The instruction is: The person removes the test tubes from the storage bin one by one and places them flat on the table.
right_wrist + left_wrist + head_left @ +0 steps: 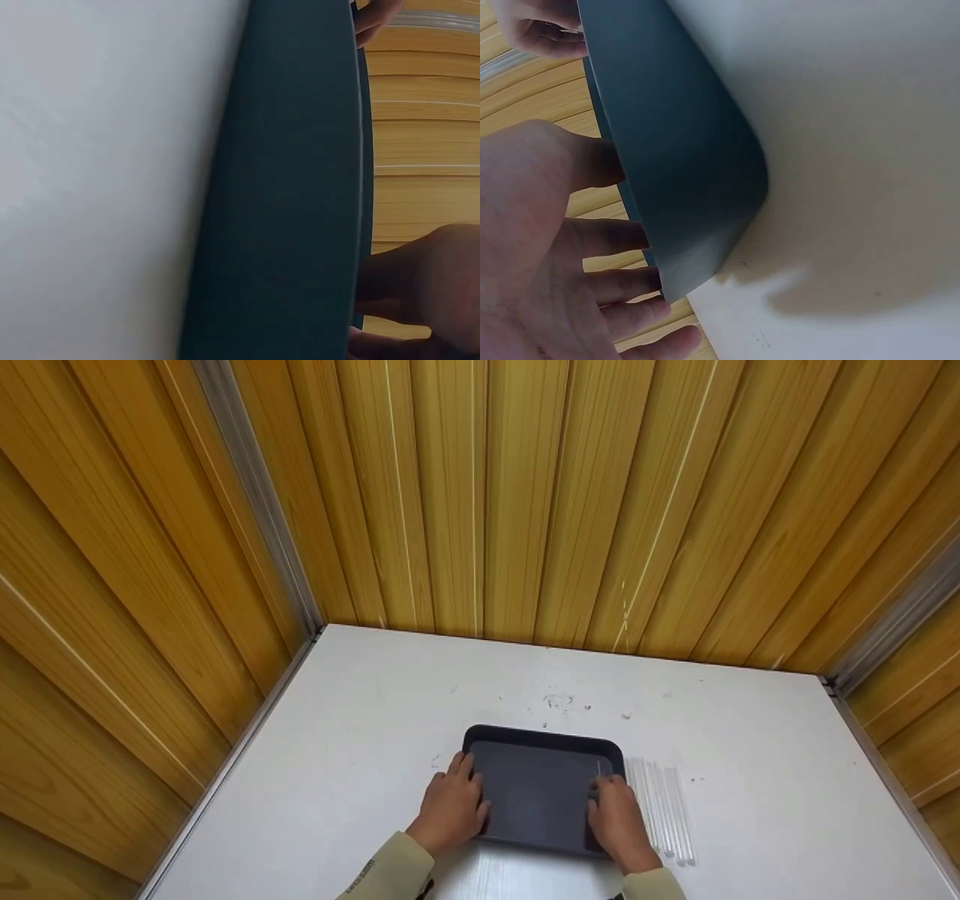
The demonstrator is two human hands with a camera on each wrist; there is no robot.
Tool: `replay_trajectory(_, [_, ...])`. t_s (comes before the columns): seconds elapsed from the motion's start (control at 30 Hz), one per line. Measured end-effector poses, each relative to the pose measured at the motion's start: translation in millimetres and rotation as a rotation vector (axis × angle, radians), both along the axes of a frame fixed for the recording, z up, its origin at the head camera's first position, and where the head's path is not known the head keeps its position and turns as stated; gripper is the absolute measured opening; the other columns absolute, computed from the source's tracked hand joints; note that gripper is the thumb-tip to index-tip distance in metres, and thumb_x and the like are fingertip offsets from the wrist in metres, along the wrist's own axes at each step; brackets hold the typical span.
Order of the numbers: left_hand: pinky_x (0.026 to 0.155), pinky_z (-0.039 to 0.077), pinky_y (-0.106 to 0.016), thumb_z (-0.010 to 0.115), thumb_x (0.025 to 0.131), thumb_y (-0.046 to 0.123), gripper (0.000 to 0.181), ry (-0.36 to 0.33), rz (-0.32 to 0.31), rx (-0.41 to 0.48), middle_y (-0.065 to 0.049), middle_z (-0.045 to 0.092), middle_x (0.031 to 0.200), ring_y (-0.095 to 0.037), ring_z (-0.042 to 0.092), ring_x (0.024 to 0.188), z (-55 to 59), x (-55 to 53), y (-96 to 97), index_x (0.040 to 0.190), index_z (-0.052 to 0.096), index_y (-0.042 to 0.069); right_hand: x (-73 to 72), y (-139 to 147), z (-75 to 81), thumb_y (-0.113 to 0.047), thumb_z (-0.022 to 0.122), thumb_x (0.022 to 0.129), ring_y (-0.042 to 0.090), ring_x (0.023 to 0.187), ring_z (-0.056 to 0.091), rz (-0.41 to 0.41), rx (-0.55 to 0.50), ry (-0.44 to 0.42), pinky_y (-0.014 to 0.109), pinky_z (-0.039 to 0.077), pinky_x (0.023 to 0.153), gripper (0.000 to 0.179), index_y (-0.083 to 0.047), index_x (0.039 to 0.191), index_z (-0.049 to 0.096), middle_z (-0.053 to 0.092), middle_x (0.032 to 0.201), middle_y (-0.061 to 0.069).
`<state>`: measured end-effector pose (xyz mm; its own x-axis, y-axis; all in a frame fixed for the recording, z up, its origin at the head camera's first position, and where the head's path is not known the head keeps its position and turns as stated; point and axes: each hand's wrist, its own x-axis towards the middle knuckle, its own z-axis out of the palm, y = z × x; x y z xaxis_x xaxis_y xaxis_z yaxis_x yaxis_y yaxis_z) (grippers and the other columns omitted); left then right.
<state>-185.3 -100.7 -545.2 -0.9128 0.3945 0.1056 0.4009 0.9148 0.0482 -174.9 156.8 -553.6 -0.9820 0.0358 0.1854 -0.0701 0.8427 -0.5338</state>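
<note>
A dark grey rectangular tray (532, 799) lies on the white table. My left hand (454, 802) rests at its left rim, its fingers fairly straight, the thumb over the tray's inside. In the left wrist view the left hand's (562, 247) fingers are spread along the rim, in front of the tray's outer wall (675, 172). At the right side my right hand (619, 817) has its fingers curled over the tray, pinching a clear thin rod (599, 767) whose tip shows above the fingertips. The right wrist view mostly shows the tray wall (285, 165), hiding the right fingertips.
Several clear rods (667, 814) lie side by side on the table, just right of the tray, close to the right wrist. Wood-patterned panels (517, 510) with metal corner posts (262, 502) stand around the white table (360, 720). Small scuffs mark its surface behind the tray.
</note>
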Motion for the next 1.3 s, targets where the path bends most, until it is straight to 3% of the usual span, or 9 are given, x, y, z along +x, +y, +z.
replay_trajectory(0.23, [0.093,0.048,-0.046,0.061,0.093,0.038,0.048,0.005,-0.003,0.002,-0.019,0.05,0.142,-0.033,0.044,0.135,-1.9,-0.2,0.6,0.126,0.063,0.003,3.9,-1,-7.3,0.007,0.068,0.08,0.038,0.096,0.063,0.015,0.049,-0.021,0.047,0.053,0.083,0.021,0.008,0.101,0.067,0.061,0.099,0.022])
replay_trajectory(0.43, [0.091,0.049,-0.046,0.061,0.092,0.037,0.046,0.032,-0.009,0.008,-0.019,0.051,0.141,-0.034,0.046,0.134,-3.7,-1.0,0.4,0.124,0.064,0.003,4.1,-3,-10.8,0.009,0.069,0.077,0.036,0.092,0.064,0.02,0.047,0.013,0.047,0.053,0.081,0.02,0.002,0.095,0.068,0.061,0.095,0.019])
replay_trajectory(0.67, [0.093,0.049,-0.047,0.061,0.092,0.037,0.046,0.008,-0.007,0.019,-0.019,0.051,0.141,-0.034,0.045,0.134,-3.7,-1.3,1.2,0.124,0.064,0.003,3.6,-2,-15.6,0.01,0.068,0.076,0.034,0.09,0.064,0.021,0.041,0.037,0.047,0.053,0.079,0.019,0.0,0.091,0.069,0.062,0.094,0.017])
replay_trajectory(0.87, [0.093,0.048,-0.047,0.061,0.092,0.037,0.046,0.002,-0.003,0.023,-0.019,0.05,0.141,-0.034,0.045,0.134,-2.9,-0.4,1.8,0.124,0.064,0.003,4.1,-2,-11.4,0.012,0.067,0.076,0.032,0.09,0.065,0.011,0.022,0.024,0.045,0.053,0.077,0.022,0.0,0.094,0.069,0.062,0.095,0.016])
replay_trajectory(1.07, [0.089,0.05,-0.046,0.062,0.092,0.036,0.044,0.044,-0.016,0.007,-0.019,0.052,0.14,-0.034,0.047,0.133,-2.8,1.2,0.8,0.121,0.065,0.004,5.4,-1,-2.6,0.01,0.067,0.077,0.026,0.084,0.062,0.013,0.012,0.017,0.042,0.051,0.072,0.023,0.0,0.098,0.068,0.061,0.095,0.015])
replay_trajectory(1.3, [0.086,0.051,-0.045,0.063,0.091,0.036,0.042,0.079,-0.016,-0.001,-0.018,0.053,0.138,-0.033,0.049,0.131,-4.6,1.7,0.2,0.118,0.066,0.004,7.1,3,5.3,0.009,0.065,0.08,0.028,0.089,0.061,0.01,-0.022,0.003,0.044,0.05,0.077,0.023,0.001,0.102,0.067,0.061,0.1,0.017])
